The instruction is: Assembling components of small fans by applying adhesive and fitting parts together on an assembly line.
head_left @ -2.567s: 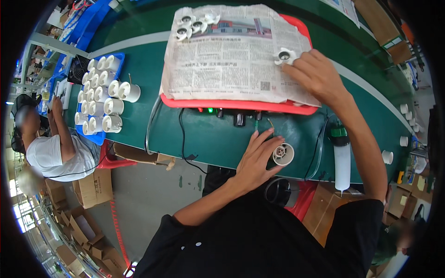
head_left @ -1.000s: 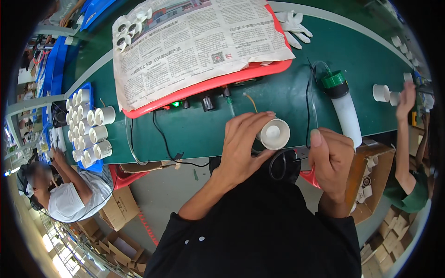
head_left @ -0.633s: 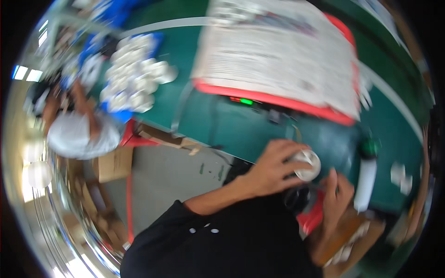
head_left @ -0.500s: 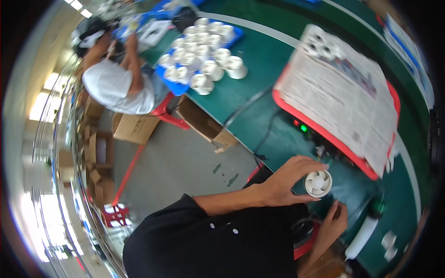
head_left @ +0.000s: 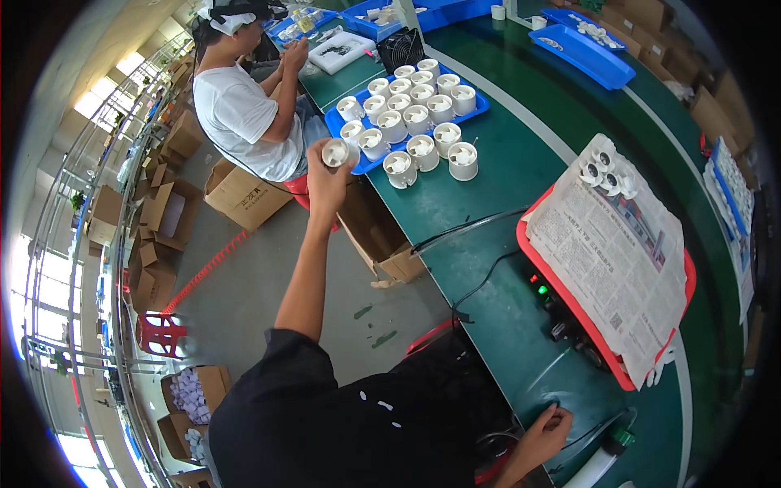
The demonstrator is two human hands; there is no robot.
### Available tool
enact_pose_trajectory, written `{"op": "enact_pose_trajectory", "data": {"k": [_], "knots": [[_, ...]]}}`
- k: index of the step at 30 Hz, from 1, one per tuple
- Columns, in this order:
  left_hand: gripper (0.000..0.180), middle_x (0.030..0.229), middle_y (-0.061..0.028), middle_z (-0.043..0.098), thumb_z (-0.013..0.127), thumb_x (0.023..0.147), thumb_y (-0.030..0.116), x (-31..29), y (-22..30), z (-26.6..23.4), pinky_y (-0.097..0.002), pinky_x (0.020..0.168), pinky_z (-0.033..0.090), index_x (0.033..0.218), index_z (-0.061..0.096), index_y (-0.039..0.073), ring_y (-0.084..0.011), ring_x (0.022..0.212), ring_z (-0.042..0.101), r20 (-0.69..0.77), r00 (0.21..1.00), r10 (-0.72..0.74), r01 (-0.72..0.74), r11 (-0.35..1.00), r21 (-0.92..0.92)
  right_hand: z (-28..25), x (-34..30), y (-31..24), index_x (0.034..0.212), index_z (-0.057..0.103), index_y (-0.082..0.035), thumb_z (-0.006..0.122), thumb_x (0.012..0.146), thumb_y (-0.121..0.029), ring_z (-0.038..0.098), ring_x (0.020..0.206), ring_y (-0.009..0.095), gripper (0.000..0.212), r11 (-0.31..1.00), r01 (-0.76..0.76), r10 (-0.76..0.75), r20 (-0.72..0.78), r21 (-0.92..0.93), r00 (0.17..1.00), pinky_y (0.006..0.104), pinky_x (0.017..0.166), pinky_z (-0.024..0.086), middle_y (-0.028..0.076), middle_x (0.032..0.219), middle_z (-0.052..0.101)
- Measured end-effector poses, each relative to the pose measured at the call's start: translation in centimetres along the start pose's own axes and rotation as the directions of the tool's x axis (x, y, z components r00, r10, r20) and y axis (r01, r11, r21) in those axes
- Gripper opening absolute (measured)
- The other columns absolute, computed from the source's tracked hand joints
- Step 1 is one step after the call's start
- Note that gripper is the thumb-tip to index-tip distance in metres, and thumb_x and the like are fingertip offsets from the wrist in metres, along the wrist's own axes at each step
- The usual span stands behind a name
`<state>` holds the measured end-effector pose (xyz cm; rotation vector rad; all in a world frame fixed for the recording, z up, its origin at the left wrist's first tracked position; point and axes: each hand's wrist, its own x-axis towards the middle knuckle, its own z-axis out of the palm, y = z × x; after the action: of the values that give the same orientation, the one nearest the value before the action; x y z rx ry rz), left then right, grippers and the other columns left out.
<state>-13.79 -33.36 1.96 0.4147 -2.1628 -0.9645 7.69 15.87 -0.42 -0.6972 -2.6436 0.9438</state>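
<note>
My left hand (head_left: 328, 189) is stretched far out to the left, its fingers closed around a small white fan in a round housing (head_left: 334, 153). That fan is raised beside the near left edge of a blue tray (head_left: 482, 104). Rows of similar white fan housings (head_left: 417, 119) fill the tray, and several more, such as one white housing (head_left: 463, 162), stand at its near side. Low on the right, my right hand (head_left: 543, 437) rests by the table edge with curled fingers; whether anything is inside them is hidden.
A newspaper (head_left: 618, 268) with small white parts (head_left: 608, 175) covers a red tray (head_left: 533, 244) on the green table (head_left: 488, 325). Cables cross the table. A white cylinder with a green end (head_left: 598, 465) lies near my right hand. A co-worker (head_left: 248, 110) sits at far left.
My left hand has carried the fan from in front of me out to the blue tray. The view has shifted. My right hand stays low by the table edge, fingers curled.
</note>
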Motion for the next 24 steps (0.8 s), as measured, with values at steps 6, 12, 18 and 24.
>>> {"op": "enact_pose_trajectory", "data": {"k": [6,12,18,24], "knots": [[0.058,0.115,-0.014,0.061,0.075,0.078,0.003,6.2,-9.2,1.8,-0.0337,0.093,0.048,0.128,0.046,0.002,-0.0247,0.107,0.062,0.132,0.991,-0.031,0.013,0.991,0.136,0.1,0.4,0.4,0.087,0.057,0.002,0.06,0.096,-0.02,0.047,0.058,0.018,0.023,0.997,-0.021,0.023,0.021,-0.071,1.0,0.033,0.054,0.039,0.008,0.068,0.053],[0.061,0.121,-0.0272,0.059,0.076,0.075,0.005,8.1,-6.3,4.5,-0.0436,0.095,0.047,0.129,0.047,0.002,-0.0417,0.114,0.058,0.155,0.986,-0.061,0.032,0.982,0.185,0.6,0.0,0.9,0.085,0.057,0.001,0.061,0.095,-0.019,0.045,0.058,0.016,0.023,0.998,-0.025,0.023,-0.032,-0.055,0.999,0.0319,0.053,0.038,0.007,0.067,0.051],[0.083,0.139,-0.0298,0.046,0.071,0.074,0.012,9.7,-8.9,3.1,-0.0439,0.111,0.033,0.146,0.032,-0.001,-0.0411,0.131,0.043,0.426,0.893,0.146,-0.241,0.954,0.177,0.5,-0.1,0.7,0.084,0.057,0.001,0.063,0.093,-0.016,0.047,0.058,0.017,0.02,0.995,-0.096,0.093,-0.062,-0.035,0.994,0.0328,0.055,0.04,0.008,0.067,0.052],[0.046,0.131,-0.0209,0.056,0.06,0.09,0.009,3.4,-2.4,2.7,-0.0422,0.105,0.038,0.134,0.051,0.0,-0.0351,0.121,0.052,0.274,0.897,0.347,-0.417,0.871,0.26,-0.5,1.0,-0.9,0.085,0.06,-0.002,0.066,0.09,-0.015,0.058,0.065,0.031,0.014,0.997,-0.035,0.034,-0.019,-0.064,0.999,0.0396,0.061,0.047,0.014,0.076,0.06]]}}
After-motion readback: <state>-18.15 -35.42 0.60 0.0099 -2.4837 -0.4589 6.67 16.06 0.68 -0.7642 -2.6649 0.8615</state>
